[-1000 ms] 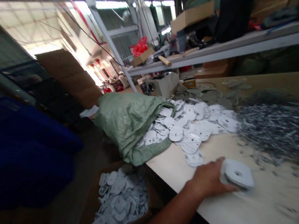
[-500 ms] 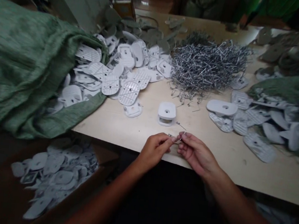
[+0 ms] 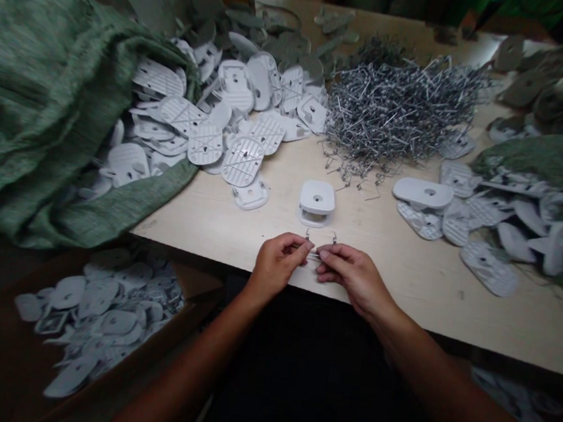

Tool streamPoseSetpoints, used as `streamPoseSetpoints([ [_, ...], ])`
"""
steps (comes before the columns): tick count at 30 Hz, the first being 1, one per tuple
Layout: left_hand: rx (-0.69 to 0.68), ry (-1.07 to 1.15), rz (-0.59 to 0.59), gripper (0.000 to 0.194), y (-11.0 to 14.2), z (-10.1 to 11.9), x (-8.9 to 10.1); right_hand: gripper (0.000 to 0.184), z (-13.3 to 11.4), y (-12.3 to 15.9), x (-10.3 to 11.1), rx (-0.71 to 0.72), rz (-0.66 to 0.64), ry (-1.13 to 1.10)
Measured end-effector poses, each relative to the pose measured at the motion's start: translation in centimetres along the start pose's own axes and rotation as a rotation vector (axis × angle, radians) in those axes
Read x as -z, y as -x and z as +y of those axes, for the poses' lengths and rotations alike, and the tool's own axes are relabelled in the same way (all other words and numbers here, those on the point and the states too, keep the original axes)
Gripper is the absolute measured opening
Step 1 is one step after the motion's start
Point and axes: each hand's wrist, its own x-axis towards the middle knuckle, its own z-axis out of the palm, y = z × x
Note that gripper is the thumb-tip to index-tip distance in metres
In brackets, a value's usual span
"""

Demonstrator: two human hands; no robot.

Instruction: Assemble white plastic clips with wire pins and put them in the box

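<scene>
Pinching thin metal wire (image 3: 314, 255) between fingertips of left hand (image 3: 277, 262) and right hand (image 3: 355, 274), over the pale table (image 3: 419, 286) near its front edge, paired white plates (image 3: 316, 205) just beyond, wire heap (image 3: 398, 106) farther back

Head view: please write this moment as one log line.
left hand: pinches thin wire; right hand: pinches thin wire; white plate pair: on table, beyond hands; wire heap: farther back

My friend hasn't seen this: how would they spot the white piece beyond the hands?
On the pale table, find the heap of wires. The white piece sits nearer, beyond the left hand and right hand. Unlike the jumbled plates on either side, it stands alone, one plate above another.
</scene>
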Motion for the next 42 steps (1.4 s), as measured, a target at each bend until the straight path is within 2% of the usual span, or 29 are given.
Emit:
streamPoseSetpoints([
  [4, -0.041, -0.1, -0.056, 0.028, -0.5, 0.0, 1.1, 0.044, -1.1, -1.3, 0.7, 0.094, 0.061, 0.067],
  [9, -0.204, -0.282, -0.02, 0.021, -1.5, 0.4, 1.6, 0.044, -1.7, -2.8, 0.9, 0.106, 0.052, 0.097],
  [12, -0.235, -0.362, -0.025, 0.019, -2.3, 0.6, 2.1, 0.042, -1.6, -3.7, 0.8, 0.115, 0.049, 0.117],
  [25, -0.103, -0.346, -0.143, 0.024, -4.0, 0.6, 3.1, 0.029, -1.4, -4.9, 0.8, 0.083, 0.062, 0.152],
  [29, -0.123, -0.378, -0.088, 0.021, -4.6, 0.2, 3.6, 0.027, -1.6, -4.9, 0.6, 0.049, 0.077, 0.139],
  [32, -0.146, -0.368, -0.011, 0.049, -4.9, -0.1, 3.9, 0.025, -1.7, -4.8, 0.5, 0.037, 0.076, 0.12],
  [33, -0.155, -0.364, -0.017, 0.052, -5.0, -0.1, 3.9, 0.024, -1.7, -4.7, 0.4, 0.035, 0.079, 0.113],
  [37, -0.129, -0.307, -0.118, 0.036, -5.0, 0.2, 3.8, 0.018, -1.9, -4.6, 0.0, 0.007, 0.115, 0.073],
  [42, -0.03, -0.205, -0.205, 0.038, -5.2, 1.0, 3.6, 0.007, -2.6, -4.3, -0.6, -0.054, 0.165, 0.014],
])
